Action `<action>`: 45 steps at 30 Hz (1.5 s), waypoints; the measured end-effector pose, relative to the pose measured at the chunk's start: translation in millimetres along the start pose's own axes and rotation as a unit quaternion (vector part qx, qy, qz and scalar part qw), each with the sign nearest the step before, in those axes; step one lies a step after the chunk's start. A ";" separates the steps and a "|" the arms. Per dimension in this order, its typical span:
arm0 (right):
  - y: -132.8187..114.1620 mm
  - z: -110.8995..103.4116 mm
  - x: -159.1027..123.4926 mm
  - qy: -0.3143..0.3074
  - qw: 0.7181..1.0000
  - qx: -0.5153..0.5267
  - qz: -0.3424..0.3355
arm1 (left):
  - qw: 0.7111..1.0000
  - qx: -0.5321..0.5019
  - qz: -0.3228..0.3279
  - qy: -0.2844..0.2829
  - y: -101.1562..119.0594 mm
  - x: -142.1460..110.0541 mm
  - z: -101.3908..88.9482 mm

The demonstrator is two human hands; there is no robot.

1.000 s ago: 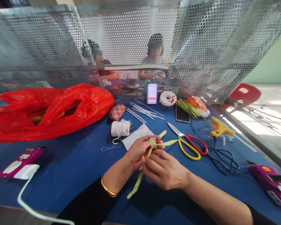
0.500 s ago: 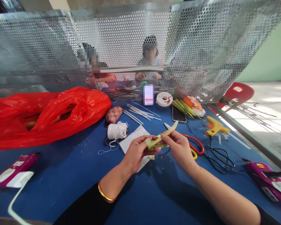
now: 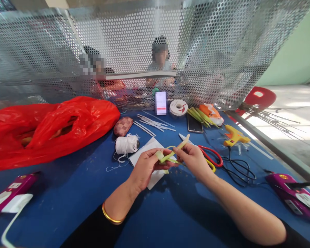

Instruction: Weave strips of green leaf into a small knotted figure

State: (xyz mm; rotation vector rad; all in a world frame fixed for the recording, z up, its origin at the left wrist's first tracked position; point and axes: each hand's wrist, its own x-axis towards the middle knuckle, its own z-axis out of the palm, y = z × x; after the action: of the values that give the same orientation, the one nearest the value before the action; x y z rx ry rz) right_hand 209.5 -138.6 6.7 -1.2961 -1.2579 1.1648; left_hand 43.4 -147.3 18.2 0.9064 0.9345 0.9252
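Between my hands is a pale green folded leaf strip (image 3: 167, 156), bent over itself in layers. My left hand (image 3: 147, 164) pinches its folded end between thumb and fingers. My right hand (image 3: 192, 157) grips the strip farther along, and one pale end sticks up past the fingertips. A white sheet of paper (image 3: 155, 181) lies on the table below my left hand. Just beyond my right hand lie scissors (image 3: 213, 154) with red and yellow handles, partly covered by that hand. Some of the strip is hidden behind my fingers.
On the blue table (image 3: 74, 206) are a white string spool (image 3: 126, 144), a checkered pouch (image 3: 123, 126), white sticks (image 3: 155, 123), a ribbon roll (image 3: 178, 107), green leaf strips (image 3: 200, 116), a yellow glue gun (image 3: 235, 136) and its black cord (image 3: 236, 170). A red bag (image 3: 93, 127) lies left.
My right hand has shifted slightly left and closer to my left hand. The strip's free end is angled more steeply, and a thin loop now shows above the fold.
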 end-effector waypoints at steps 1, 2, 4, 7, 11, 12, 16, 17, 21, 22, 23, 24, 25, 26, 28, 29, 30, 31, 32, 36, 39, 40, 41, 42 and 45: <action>0.9 -0.1 0.2 0.006 1.000 -0.009 -0.009 | 1.000 -0.003 -0.004 0.002 0.5 -0.3 -0.1; 1.9 -0.4 0.3 0.007 1.000 -0.015 -0.016 | 1.000 -0.003 -0.007 0.002 1.0 -0.6 -0.2; 4.0 -1.5 0.6 0.001 0.999 -0.025 -0.028 | 1.000 0.002 -0.014 -0.006 1.8 -0.8 -0.5; 6.6 -4.3 1.5 -0.007 0.998 -0.047 -0.042 | 1.000 0.008 -0.020 -0.018 2.3 -0.8 -0.8; 7.1 -6.3 3.2 -0.051 0.998 -0.019 0.008 | 1.000 0.003 -0.015 -0.024 1.8 -1.1 -0.5; 6.9 -5.9 3.4 -0.064 0.998 0.007 0.026 | 0.999 0.003 -0.019 -0.030 1.5 -1.4 -0.4; 6.5 -1.9 3.0 -0.092 0.988 0.087 0.084 | 0.997 -0.003 -0.047 -0.067 0.4 -2.4 -0.2; 6.3 -1.3 2.8 -0.096 0.986 0.096 0.098 | 0.996 -0.006 -0.052 -0.072 0.2 -2.3 -0.4; 1.5 -8.1 2.9 -0.189 0.967 0.084 0.148 | 0.997 -0.011 -0.054 -0.059 1.9 -0.9 -2.6; -0.9 -12.2 2.9 -0.225 0.960 0.067 0.153 | 0.998 -0.014 -0.050 -0.048 2.9 -0.2 -3.5; -3.5 -16.8 2.8 -0.257 0.954 0.050 0.148 | 0.998 -0.019 -0.044 -0.036 3.9 0.4 -4.4; -6.4 -21.3 2.5 -0.282 0.950 0.037 0.131 | 0.999 -0.025 -0.038 -0.024 4.9 1.0 -5.3; -9.3 -25.3 1.9 -0.299 0.948 0.029 0.104 | 0.999 -0.031 -0.033 -0.013 5.7 1.5 -6.2; -12.2 -28.5 1.0 -0.313 0.947 0.026 0.067 | 0.999 -0.035 -0.030 -0.005 6.3 1.9 -7.0; -17.5 -31.0 -2.2 -0.342 0.939 0.021 -0.022 | 0.999 -0.032 -0.031 -0.002 6.4 2.4 -8.5; -19.7 -30.3 -4.2 -0.355 0.933 0.007 -0.066 | 0.999 -0.029 -0.032 -0.005 6.1 2.6 -9.2; -21.4 -28.5 -6.5 -0.359 0.927 -0.017 -0.110 | 0.999 -0.025 -0.032 -0.010 5.5 2.8 -9.9; -22.4 -26.0 -8.7 -0.354 0.921 -0.050 -0.154 | 0.999 -0.023 -0.031 -0.016 4.7 2.9 -10.4; -22.7 -23.2 -10.8 -0.340 0.915 -0.087 -0.199 | 0.999 -0.024 -0.028 -0.019 3.8 3.1 -10.8; -17.9 -14.6 -14.3 -0.224 0.869 -0.208 -0.388 | 0.999 -0.008 -0.020 -0.026 -0.1 2.8 -9.7; -13.2 -13.3 -13.1 -0.114 0.846 -0.229 -0.467 | 0.997 0.035 -0.027 -0.058 -1.8 0.3 -5.4; -12.3 -13.1 -12.6 -0.090 0.855 -0.217 -0.462 | 0.996 0.051 -0.033 -0.070 -1.8 -0.9 -3.6; -11.7 -12.8 -12.3 -0.076 0.873 -0.195 -0.440 | 0.994 0.065 -0.041 -0.082 -1.6 -2.0 -1.9; -11.3 -12.1 -12.1 -0.071 0.895 -0.167 -0.407 | 0.992 0.076 -0.049 -0.092 -1.1 -3.1 -0.3; -10.4 -7.3 -12.3 -0.091 0.953 -0.060 -0.284 | 0.988 0.086 -0.059 -0.116 0.6 -5.1 2.5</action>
State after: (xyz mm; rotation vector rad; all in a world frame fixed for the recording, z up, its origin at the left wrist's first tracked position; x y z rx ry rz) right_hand 215.7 -150.8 17.9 -0.8303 -1.7161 0.8093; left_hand 44.0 -152.4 20.9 1.0691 0.8671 0.6291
